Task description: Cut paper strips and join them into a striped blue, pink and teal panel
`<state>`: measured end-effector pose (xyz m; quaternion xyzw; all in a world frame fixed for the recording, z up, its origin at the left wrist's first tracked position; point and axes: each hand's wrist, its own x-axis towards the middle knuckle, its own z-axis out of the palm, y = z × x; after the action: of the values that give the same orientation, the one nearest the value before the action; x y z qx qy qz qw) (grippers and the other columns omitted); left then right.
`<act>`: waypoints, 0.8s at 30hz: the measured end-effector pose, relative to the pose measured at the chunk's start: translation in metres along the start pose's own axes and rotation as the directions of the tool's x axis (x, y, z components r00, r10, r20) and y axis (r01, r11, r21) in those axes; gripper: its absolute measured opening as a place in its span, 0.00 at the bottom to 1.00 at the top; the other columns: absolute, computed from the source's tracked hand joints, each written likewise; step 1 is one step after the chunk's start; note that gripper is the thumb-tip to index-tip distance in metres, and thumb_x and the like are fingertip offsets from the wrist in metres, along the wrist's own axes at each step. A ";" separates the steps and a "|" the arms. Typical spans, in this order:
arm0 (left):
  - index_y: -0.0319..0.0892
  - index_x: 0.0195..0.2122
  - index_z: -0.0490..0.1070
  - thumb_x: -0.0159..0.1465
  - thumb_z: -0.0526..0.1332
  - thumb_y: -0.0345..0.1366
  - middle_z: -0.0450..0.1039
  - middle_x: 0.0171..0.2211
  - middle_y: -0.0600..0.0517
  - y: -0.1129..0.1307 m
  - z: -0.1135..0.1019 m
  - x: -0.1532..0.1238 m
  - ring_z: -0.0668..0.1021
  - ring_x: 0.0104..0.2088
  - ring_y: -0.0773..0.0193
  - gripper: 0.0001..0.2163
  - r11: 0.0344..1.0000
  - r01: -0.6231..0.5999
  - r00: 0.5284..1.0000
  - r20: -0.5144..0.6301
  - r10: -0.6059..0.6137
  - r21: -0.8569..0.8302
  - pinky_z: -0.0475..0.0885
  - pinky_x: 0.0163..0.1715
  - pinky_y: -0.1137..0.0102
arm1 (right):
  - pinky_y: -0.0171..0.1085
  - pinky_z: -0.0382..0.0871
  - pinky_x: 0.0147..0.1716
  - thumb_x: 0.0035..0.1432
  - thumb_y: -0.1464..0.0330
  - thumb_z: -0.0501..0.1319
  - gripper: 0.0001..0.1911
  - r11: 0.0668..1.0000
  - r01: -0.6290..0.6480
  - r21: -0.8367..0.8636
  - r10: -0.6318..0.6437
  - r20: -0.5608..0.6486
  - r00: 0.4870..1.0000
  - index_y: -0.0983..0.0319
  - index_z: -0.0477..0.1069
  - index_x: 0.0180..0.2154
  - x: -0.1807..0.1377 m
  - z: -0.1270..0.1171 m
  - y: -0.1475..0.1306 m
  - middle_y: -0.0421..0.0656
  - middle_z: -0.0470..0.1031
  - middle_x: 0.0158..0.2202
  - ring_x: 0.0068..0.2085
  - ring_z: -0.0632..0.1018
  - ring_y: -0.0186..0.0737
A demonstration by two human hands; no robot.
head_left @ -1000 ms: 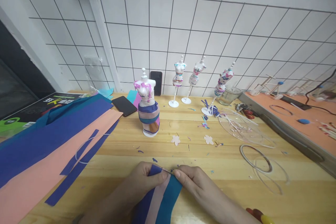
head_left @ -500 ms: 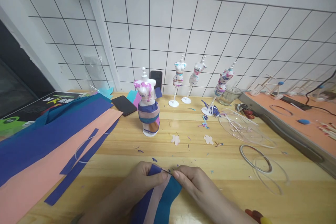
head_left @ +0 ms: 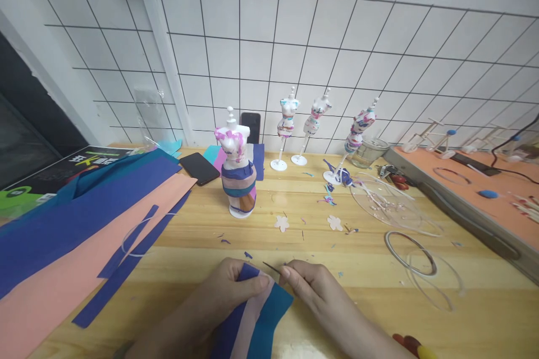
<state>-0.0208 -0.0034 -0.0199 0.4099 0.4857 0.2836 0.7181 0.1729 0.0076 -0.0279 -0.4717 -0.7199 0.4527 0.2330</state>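
My left hand (head_left: 242, 287) pinches the upper edge of a striped piece of fabric (head_left: 275, 305) in blue, pale pink and teal, which hangs toward me at the table's front. In my right hand (head_left: 314, 287), thumb and fingers close on a thin dark pointed tool (head_left: 270, 267). Its tip points left, above the fabric's edge and apart from it; I cannot tell its exact kind. The teal corner hangs free beside my right hand. Beyond both hands stands a small white dress-form mannequin (head_left: 233, 143) with pink marks and a striped wrap (head_left: 238, 183) round its lower part.
Blue and salmon fabric sheets (head_left: 96, 205) spread on the left near a black phone (head_left: 200, 169). Smaller mannequins (head_left: 288, 118) stand along the wall. To the right lie rings (head_left: 410, 254), a clear plate (head_left: 383, 202), keys (head_left: 391, 171) and a glass jar (head_left: 370, 152). Scraps dot the table.
My right hand has moved slightly right, and the tool has lifted off the fabric's edge. Behind the mannequin, the blue sheet that was raised now lies flat.
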 end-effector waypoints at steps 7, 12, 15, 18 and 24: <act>0.37 0.27 0.77 0.49 0.69 0.49 0.77 0.26 0.51 0.005 0.002 -0.003 0.74 0.26 0.66 0.17 0.997 0.015 1.000 0.000 -0.015 -0.072 0.66 0.29 0.74 | 0.34 0.62 0.29 0.66 0.55 0.45 0.23 0.974 -0.060 -0.217 0.036 -0.113 0.993 0.60 0.68 0.28 0.003 -0.019 -0.001 0.41 0.73 0.27 0.30 0.73 0.39; 0.38 0.30 0.78 0.49 0.69 0.48 0.78 0.27 0.51 0.004 0.001 -0.003 0.76 0.28 0.64 0.17 0.995 0.024 0.999 -0.021 -0.026 -0.101 0.69 0.31 0.73 | 0.42 0.68 0.36 0.66 0.61 0.45 0.18 0.859 -0.076 -0.506 -0.026 -0.192 0.981 0.60 0.70 0.45 0.005 -0.026 0.012 0.47 0.74 0.38 0.38 0.77 0.47; 0.39 0.31 0.78 0.48 0.70 0.48 0.78 0.27 0.51 0.003 0.001 -0.003 0.76 0.28 0.65 0.17 0.989 0.028 0.999 -0.024 -0.031 -0.143 0.69 0.31 0.73 | 0.42 0.70 0.35 0.66 0.65 0.46 0.18 0.791 -0.048 -0.610 -0.094 -0.198 0.976 0.63 0.69 0.49 0.006 -0.027 0.020 0.50 0.73 0.38 0.37 0.77 0.47; 0.40 0.33 0.79 0.48 0.70 0.48 0.78 0.27 0.52 0.004 0.002 -0.004 0.76 0.28 0.65 0.18 0.985 0.039 0.997 -0.055 -0.049 -0.169 0.68 0.31 0.74 | 0.46 0.70 0.38 0.66 0.66 0.48 0.16 0.750 0.046 -0.660 -0.236 -0.202 0.951 0.63 0.71 0.46 0.007 -0.028 0.020 0.51 0.73 0.38 0.39 0.76 0.49; 0.41 0.39 0.77 0.51 0.68 0.48 0.79 0.30 0.51 -0.002 0.003 -0.001 0.77 0.31 0.63 0.19 0.982 0.031 0.998 -0.046 -0.040 -0.187 0.69 0.32 0.73 | 0.44 0.70 0.43 0.65 0.65 0.53 0.13 0.833 0.272 -0.481 -0.404 -0.195 0.894 0.60 0.67 0.49 -0.009 -0.017 0.002 0.49 0.75 0.44 0.44 0.75 0.45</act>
<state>-0.0187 -0.0062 -0.0204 0.3252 0.4821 0.3249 0.7458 0.1905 0.0074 -0.0203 -0.4368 -0.8341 0.1546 0.2992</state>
